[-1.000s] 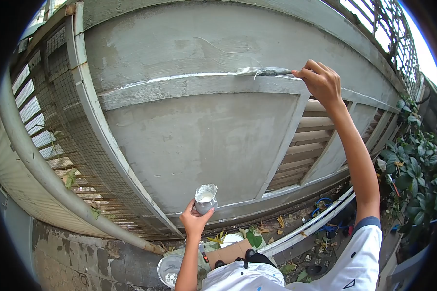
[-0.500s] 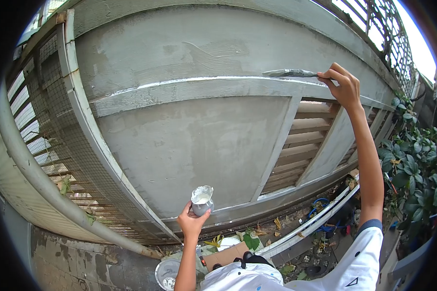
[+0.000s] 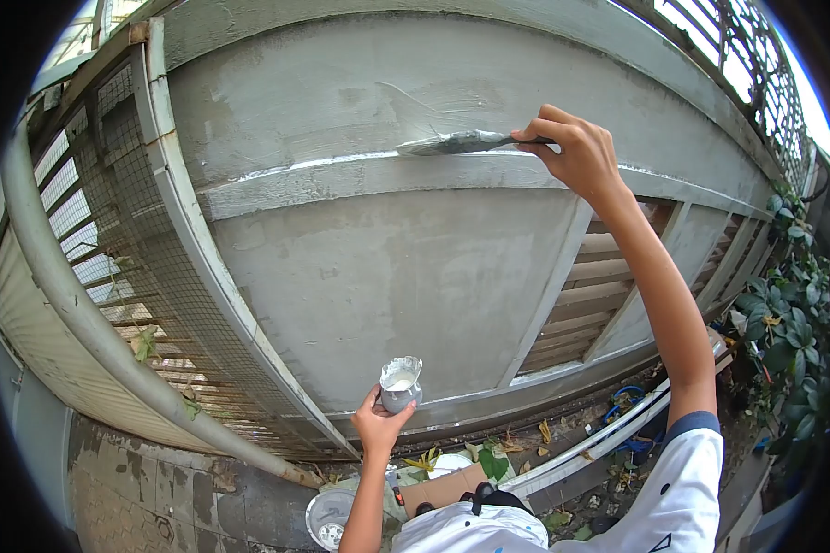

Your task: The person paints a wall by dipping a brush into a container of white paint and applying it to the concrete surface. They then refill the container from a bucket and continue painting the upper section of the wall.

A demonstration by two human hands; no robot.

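Observation:
My right hand [image 3: 576,152] grips a paintbrush [image 3: 466,142] by its handle, bristles pointing left. The bristles lie along the top edge of a horizontal rail [image 3: 341,182] on a grey wall panel [image 3: 378,286]. A white line runs along that edge to the left of the brush. Low in front of the panel, my left hand [image 3: 381,426] is wrapped round a small grey cup [image 3: 400,385] with a ragged rim. Whitish paint shows inside it, and the cup stands nearly upright.
A mesh-covered frame [image 3: 194,212] and a curved pipe [image 3: 92,332] stand at left. Slatted openings [image 3: 599,276] break the wall at right, beside leafy plants [image 3: 793,341]. On the ground are a bucket [image 3: 327,510], a cardboard piece [image 3: 444,488] and long pale strips [image 3: 590,447].
My right hand has drawn the brush leftward along the rail's top edge. The view has shifted slightly; my left hand still holds the cup low before the panel.

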